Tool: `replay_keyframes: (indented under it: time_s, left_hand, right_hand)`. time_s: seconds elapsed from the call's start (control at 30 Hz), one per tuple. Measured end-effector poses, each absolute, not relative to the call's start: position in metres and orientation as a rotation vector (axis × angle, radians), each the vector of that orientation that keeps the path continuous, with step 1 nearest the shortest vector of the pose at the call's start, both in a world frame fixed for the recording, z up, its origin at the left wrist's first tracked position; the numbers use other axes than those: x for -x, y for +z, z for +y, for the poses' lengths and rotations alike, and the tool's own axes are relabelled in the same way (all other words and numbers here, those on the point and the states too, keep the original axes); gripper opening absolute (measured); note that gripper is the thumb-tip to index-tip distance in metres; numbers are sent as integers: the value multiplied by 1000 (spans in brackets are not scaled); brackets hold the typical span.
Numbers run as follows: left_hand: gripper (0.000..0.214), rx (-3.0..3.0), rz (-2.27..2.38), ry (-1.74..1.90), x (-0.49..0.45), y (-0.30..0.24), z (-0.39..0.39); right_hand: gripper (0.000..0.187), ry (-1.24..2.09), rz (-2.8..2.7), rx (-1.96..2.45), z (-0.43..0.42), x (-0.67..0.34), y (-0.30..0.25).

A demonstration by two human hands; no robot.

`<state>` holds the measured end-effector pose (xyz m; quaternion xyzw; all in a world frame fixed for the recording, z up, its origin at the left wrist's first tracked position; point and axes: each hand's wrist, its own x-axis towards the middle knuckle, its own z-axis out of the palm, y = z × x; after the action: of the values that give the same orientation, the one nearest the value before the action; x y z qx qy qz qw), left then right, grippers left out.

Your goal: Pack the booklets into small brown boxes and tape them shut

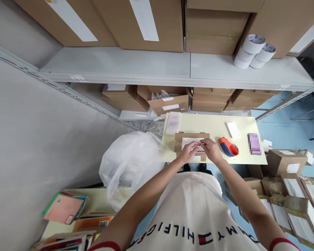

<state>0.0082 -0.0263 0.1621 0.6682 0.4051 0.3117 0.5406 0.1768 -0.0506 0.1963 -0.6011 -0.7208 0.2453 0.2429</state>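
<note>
My left hand (pixel 189 152) and my right hand (pixel 210 149) meet over a flat brown cardboard box (pixel 178 143) on the pale yellow table. Beneath my fingers is a white label (pixel 187 141), roughly level with the box top. Both hands have bent fingers, with the fingertips pinched together at the label's right end. The exact grip on the edge is partly covered by the fingers. Just right of my right hand lies an orange and blue tape dispenser (pixel 228 147). A stack of translucent plastic sleeves (pixel 173 122) rests behind the box on the left.
A white card (pixel 232 129) and a blurred purple item (pixel 254 144) lie on the table's right. A large clear plastic bag (pixel 128 160) bulges at the left. Ahead is a grey shelf (pixel 120 64) with cartons and tape rolls (pixel 253 43). Labelled boxes (pixel 286 162) crowd the right floor.
</note>
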Motion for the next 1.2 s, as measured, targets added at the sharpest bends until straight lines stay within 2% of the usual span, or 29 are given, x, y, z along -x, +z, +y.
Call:
replay_keyframes:
  time_s: [0.3,0.43,0.6,0.73,0.87,1.03,1.13,1.2]
  left_hand:
    - [30,-1317,889,768,-6,149,-32]
    - [33,-1214,1041,840,5,135,-25]
    - [27,-1447,1440,1076,45,115,-17]
    - [33,-1518,1640,964,65,96,-23]
    - [47,-1454,1515,842,73,77,-34]
    - [71,-1388,1341,782,83,64,-44]
    - [71,-1371,1264,788,85,67,-46]
    - [67,-1359,1225,843,84,76,-44]
  right_hand:
    - [26,221,-2289,1996,-55,-149,189]
    - [28,350,-2060,2150,-39,-164,178]
    - [22,532,-1883,2440,-11,-189,171]
    - [19,554,-1741,2538,0,-192,166]
    - [43,732,-1451,2330,-7,-206,147]
    - [57,1076,-993,1906,-54,-221,114]
    - [59,1302,-1005,1684,-84,-214,110]
    - [59,1325,-1010,1552,-94,-211,118]
